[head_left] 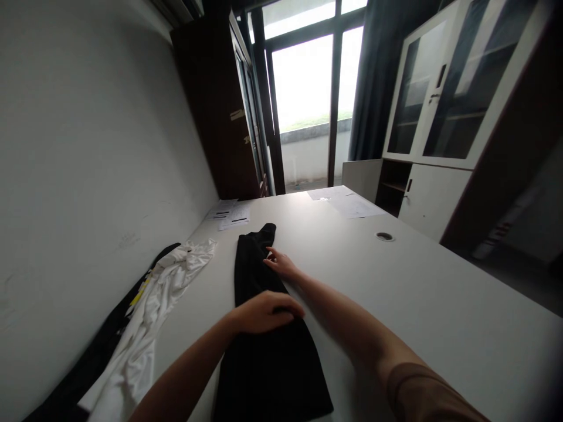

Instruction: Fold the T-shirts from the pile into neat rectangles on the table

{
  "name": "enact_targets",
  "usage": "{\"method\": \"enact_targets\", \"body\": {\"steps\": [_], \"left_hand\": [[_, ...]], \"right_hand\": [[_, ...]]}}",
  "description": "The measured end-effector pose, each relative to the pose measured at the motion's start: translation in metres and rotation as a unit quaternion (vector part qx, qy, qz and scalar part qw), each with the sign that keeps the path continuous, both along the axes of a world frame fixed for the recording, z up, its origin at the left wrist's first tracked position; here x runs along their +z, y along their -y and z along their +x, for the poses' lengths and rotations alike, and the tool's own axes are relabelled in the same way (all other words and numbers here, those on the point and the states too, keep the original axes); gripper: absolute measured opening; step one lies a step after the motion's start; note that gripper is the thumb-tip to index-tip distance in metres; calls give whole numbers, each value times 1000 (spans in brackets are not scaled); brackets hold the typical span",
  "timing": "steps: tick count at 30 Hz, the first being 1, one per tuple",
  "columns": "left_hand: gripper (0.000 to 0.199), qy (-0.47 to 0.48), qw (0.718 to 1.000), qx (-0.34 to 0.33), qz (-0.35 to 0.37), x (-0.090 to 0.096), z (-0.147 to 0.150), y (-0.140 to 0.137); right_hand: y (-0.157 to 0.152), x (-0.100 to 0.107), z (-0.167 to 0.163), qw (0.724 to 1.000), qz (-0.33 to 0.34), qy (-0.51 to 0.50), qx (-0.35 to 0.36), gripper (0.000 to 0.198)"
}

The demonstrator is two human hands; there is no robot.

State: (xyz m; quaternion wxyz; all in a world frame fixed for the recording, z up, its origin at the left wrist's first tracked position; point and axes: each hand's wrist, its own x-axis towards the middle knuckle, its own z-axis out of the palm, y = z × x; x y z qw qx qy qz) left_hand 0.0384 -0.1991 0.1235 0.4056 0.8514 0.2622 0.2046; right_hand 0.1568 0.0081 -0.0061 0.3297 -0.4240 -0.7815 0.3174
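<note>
A long black garment, which looks like trousers folded lengthwise, lies on the white table in front of me. Its narrow, slightly rumpled far end points away from me, and the wide end lies close to me. My left hand rests palm down across its middle, fingers stretched towards the right edge and thumb apart. Farther off, my right hand is at the garment's right edge near the far end. Its fingers are apart and reach over the cloth; no fold shows between them.
Along the wall at left lie a crumpled white garment and another dark cloth. Paper sheets lie at the far left, more papers at the far right. A round cable hole sits in the tabletop. White cabinets stand at right.
</note>
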Motion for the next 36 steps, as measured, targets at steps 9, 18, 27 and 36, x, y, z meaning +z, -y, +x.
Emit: {"method": "enact_targets", "body": {"steps": [9, 18, 27, 36], "left_hand": [[25, -36, 830, 536, 149, -94, -134, -100], [40, -167, 865, 416, 227, -152, -134, -103], [46, -250, 832, 448, 211, -151, -122, -98], [41, -209, 847, 425, 240, -154, -120, -99]], "right_hand": [[25, 15, -18, 985, 42, 162, -44, 44], [0, 19, 18, 956, 16, 212, -200, 35], [-14, 24, 48, 949, -51, 149, -272, 32], [5, 35, 35, 958, 221, 127, -131, 26]]}}
